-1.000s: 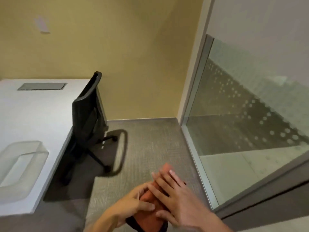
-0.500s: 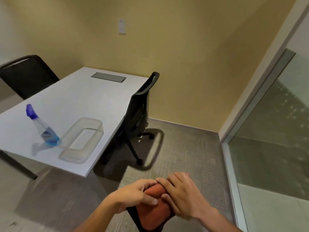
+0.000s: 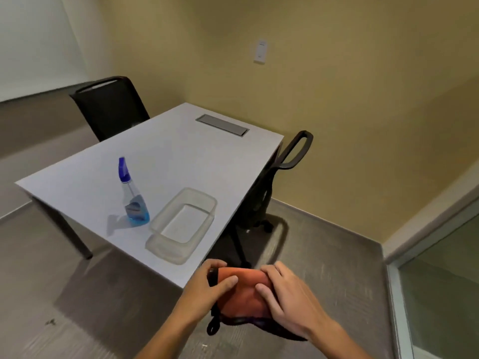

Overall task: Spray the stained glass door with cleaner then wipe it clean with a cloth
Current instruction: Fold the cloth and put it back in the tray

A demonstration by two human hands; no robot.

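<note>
Both hands, left (image 3: 207,286) and right (image 3: 287,294), now hold the folded orange cloth (image 3: 243,294) at the surface's (image 3: 181,156) near corner, fingers clamped on it. View has swung off the glass door (image 3: 440,294), now right of the surface; clear tub (image 3: 181,225), then spray bottle (image 3: 133,195) beyond, so wiping looks finished, cloth probably headed for the tub.

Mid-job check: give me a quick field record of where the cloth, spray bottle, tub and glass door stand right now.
cloth: orange cloth, folded, held by left hand and right hand
spray bottle: spray bottle upright on white table, untouched
tub: clear plastic tub right of the bottle, looks empty
glass door: glass door at frame's right edge
</note>
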